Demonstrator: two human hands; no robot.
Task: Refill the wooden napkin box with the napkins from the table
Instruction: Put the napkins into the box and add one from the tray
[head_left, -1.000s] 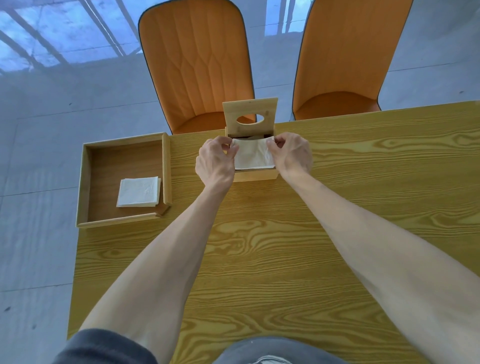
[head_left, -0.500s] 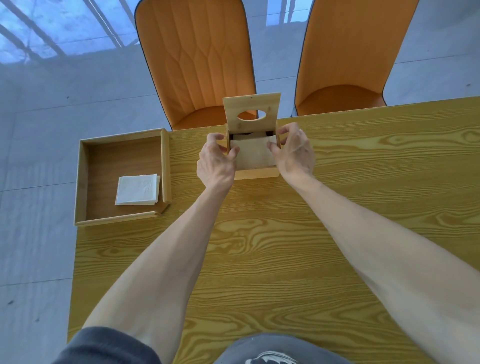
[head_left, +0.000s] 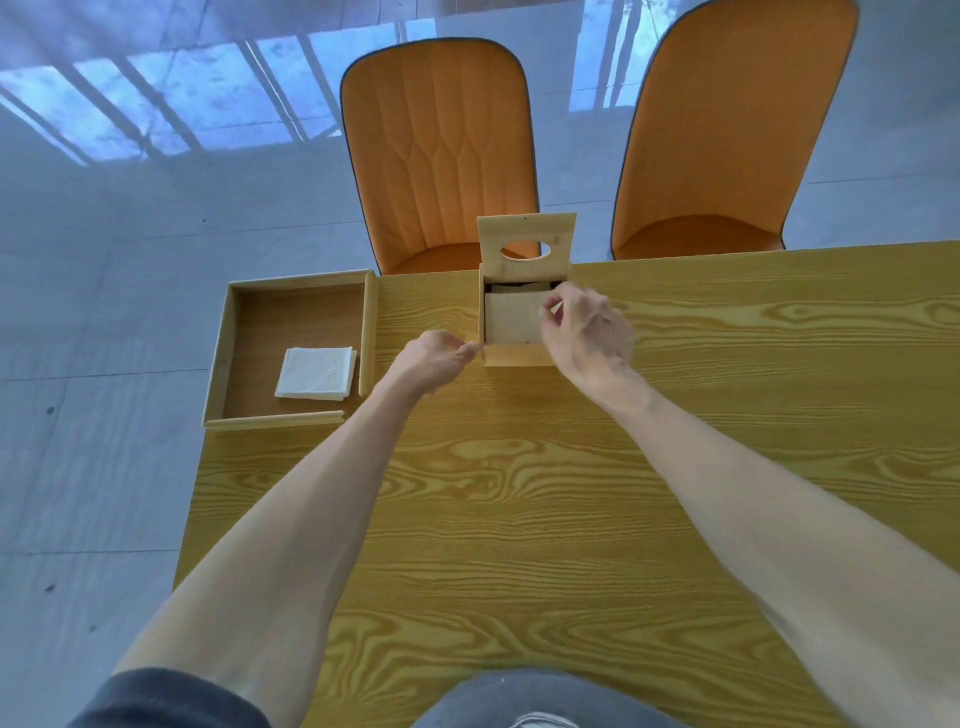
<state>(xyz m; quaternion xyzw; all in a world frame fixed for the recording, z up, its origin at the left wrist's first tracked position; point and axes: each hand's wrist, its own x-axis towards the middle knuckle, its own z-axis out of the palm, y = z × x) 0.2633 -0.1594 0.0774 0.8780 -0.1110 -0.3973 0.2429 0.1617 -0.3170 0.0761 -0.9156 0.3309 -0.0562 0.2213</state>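
- Head view: bare left hand (head_left: 434, 361) is withdrawing, fingers loose and empty, from the lidded wooden napkin box (head_left: 519, 332).
- Bare right hand (head_left: 587, 332) is lingering; grip unclear.
- White folded napkins (head_left: 317, 373) are still waiting.

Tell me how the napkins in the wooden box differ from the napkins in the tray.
The napkins in the box sit low between its walls and look shaded and beige; the napkins in the tray lie in the open and look bright white. The right hand is over the box napkins, whereas no hand touches the tray napkins; the left hand is between the two. Both are flat square stacks.
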